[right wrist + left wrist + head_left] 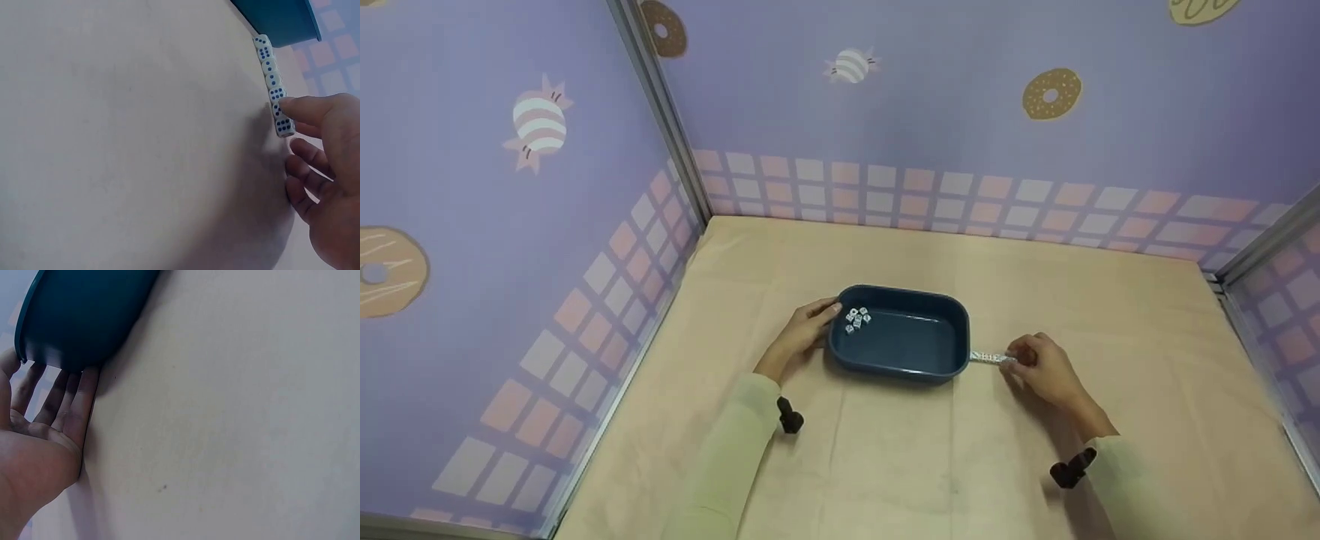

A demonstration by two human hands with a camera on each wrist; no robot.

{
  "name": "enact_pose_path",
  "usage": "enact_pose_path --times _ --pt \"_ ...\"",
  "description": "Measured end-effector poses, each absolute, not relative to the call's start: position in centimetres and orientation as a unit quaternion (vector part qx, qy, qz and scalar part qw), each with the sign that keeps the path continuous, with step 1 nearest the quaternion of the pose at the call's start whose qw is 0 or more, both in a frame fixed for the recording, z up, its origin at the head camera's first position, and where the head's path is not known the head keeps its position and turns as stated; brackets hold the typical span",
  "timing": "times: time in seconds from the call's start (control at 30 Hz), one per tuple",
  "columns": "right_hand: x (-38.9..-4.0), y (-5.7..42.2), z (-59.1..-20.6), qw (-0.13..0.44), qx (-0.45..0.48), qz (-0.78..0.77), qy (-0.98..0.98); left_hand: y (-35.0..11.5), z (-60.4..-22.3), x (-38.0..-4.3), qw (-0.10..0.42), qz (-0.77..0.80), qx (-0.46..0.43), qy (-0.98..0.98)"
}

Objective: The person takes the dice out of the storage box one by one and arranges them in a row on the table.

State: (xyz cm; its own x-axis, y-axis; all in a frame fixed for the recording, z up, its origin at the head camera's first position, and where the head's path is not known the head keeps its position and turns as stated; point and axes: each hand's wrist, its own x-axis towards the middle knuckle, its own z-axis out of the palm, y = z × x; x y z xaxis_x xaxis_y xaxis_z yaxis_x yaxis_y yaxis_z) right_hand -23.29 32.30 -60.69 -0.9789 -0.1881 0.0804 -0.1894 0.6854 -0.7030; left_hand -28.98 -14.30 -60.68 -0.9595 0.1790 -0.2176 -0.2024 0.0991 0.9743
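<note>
A deep blue rectangular dish [904,373] with rounded corners sits on the cloth, several white dice [857,321] clustered inside at its left end. My left hand [802,330] grips that end, thumb over the rim; the fingers [81,402] reach against the outer wall in the left wrist view. From the dish's right side a straight row of white dice with blue pips [270,67] runs outward along the cloth. Thumb and index finger of my right hand [1046,367] pinch a die near the row's outer end, the other fingers [309,177] loosely bent beside it.
A beige cloth [885,465] covers the table. Purple walls with printed sweets and a checked band [922,191] enclose the back and sides, meeting at metal corner posts [675,135]. Small black devices [1072,469] sit at both wrists.
</note>
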Motion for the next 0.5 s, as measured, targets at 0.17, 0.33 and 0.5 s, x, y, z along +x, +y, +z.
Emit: enact_pose_path --times 0.17,0.33,0.5 --pt "-23.8 29.7 -59.7 0.078 0.103 0.413 -0.902 -14.3 -60.8 -28.9 0.149 0.682 -0.015 0.716" --pt "-24.8 25.2 -57.9 0.142 0.152 0.434 -0.877 -14.2 -60.9 -28.9 0.142 0.679 -0.015 0.72" --pt "-25.5 19.7 -56.7 0.134 0.202 0.445 -0.862 -14.2 -60.9 -29.0 0.137 0.671 -0.012 0.728"
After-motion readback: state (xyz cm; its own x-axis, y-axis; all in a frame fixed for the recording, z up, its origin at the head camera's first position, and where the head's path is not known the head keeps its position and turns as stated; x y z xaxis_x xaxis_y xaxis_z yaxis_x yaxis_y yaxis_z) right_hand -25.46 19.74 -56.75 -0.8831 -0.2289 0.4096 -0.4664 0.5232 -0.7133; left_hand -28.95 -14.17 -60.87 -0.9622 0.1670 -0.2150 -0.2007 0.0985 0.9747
